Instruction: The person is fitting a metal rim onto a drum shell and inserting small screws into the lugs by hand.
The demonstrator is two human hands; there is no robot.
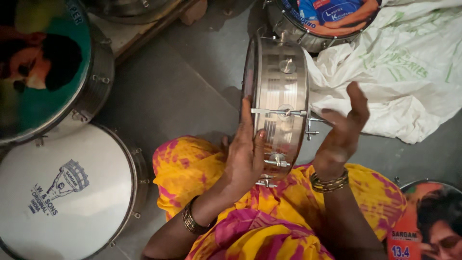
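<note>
Steel drum (281,103) stands on edge, so its two skins face sideways and can't be seen; its lower rim is hidden behind the left hand (245,154) and the yellow-pink cloth (269,226). Right hand (342,132) blurred, palm side hidden, can't tell if it touches the shell. Cut off by frame edges: green printed drum (43,67) top left, white drum (62,192) bottom left, blue-orange drum (327,19) at top, orange printed drum (428,221) bottom right, white sack (404,72) at right, both forearms at bottom.
</note>
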